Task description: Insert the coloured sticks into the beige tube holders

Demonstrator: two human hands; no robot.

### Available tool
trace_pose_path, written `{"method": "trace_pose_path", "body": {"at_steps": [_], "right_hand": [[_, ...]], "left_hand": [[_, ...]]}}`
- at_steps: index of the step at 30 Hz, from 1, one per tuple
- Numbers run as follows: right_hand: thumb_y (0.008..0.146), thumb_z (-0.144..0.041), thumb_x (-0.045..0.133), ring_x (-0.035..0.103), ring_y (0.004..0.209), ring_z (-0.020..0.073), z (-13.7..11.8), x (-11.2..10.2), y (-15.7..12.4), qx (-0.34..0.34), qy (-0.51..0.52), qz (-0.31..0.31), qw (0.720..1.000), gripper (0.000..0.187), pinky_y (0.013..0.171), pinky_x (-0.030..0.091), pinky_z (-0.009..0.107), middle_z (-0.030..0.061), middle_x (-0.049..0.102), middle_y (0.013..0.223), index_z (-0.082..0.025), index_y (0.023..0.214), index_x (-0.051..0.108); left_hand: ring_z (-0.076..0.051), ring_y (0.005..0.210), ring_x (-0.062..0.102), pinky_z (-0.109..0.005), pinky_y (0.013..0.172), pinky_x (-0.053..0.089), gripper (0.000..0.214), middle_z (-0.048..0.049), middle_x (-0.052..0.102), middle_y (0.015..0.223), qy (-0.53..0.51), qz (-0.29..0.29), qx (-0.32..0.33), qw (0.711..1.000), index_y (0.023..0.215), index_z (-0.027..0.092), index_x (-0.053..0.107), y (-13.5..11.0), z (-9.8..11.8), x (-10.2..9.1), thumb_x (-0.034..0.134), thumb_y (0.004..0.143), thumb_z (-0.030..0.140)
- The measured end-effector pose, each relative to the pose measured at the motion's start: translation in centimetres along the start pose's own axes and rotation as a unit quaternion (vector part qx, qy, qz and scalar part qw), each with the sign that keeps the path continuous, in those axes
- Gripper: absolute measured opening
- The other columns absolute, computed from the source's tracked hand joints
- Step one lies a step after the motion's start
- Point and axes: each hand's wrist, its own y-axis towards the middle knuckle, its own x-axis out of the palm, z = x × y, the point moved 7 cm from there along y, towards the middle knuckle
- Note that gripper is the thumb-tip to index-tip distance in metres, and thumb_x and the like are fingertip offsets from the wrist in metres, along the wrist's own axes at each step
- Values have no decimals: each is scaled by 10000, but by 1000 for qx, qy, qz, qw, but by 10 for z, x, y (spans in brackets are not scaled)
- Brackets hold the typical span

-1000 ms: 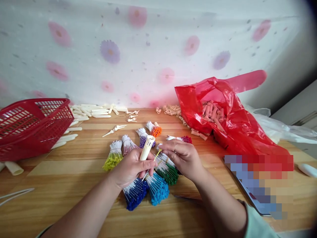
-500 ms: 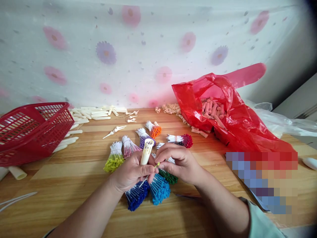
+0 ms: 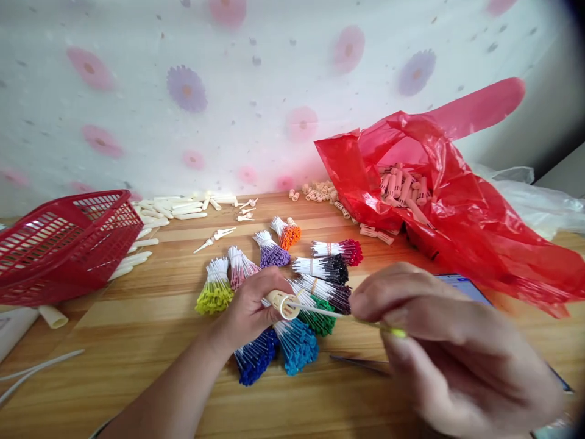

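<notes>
My left hand (image 3: 250,302) is closed round a cream slotted pen barrel (image 3: 277,301), its open mouth turned toward my right. Large and blurred near the camera, my right hand (image 3: 452,347) pinches a thin pen refill (image 3: 320,311) by its yellow end. The refill's white end reaches the barrel's mouth; how deep it sits I cannot tell. Around my left hand lie bundles of refills with coloured ends: yellow (image 3: 214,296), pink (image 3: 240,268), purple (image 3: 273,253), orange (image 3: 287,235), green (image 3: 324,320), light blue (image 3: 299,350) and dark blue (image 3: 256,360), among others.
A red basket (image 3: 68,256) stands at the left beside white pen barrels (image 3: 189,210). Pink slotted parts (image 3: 404,189) fill a red plastic bag (image 3: 439,183) at the right. Dark tweezers-like metal (image 3: 356,363) lie near my right hand, and a lit screen (image 3: 464,286) shows behind it.
My right hand has moved right and closer to the camera with the yellow refill. My left hand has tipped the barrel from upright so that its mouth faces right, toward the refill.
</notes>
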Motion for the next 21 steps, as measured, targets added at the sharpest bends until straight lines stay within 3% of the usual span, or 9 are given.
{"method": "trace_pose_path", "body": {"at_steps": [2,4,13,21], "right_hand": [[686,53,573,660,714,159,-5,10,4,-17,-33,-66,997,262,631,574,269,81,681,786,-145,856,598],[684,57,554,668,733,151,-6,14,7,-23,-50,-89,994,245,657,576,252,91,690,794,-141,825,588],[696,40,526,662,702,133,-1,15,7,-13,-49,-63,997,209,629,564,231,84,682,754,-145,785,565],[699,27,529,664,702,143,2,16,6,-15,-61,-75,995,201,617,564,243,85,681,743,-146,793,570]], "left_hand": [[-126,649,495,-243,619,371,312,-1,524,687,-5,-6,3,1000,803,162,643,0,0,2,601,827,470],[-126,656,498,-247,628,374,275,-1,526,689,-9,-8,5,1000,809,164,645,0,-1,2,596,845,432],[-127,645,491,-255,613,362,349,-3,536,704,-20,-9,-2,1000,821,165,646,0,-2,1,593,817,510],[-136,641,487,-262,615,352,343,-5,525,690,-8,-12,0,1000,792,162,639,0,-3,2,597,816,502]]}}
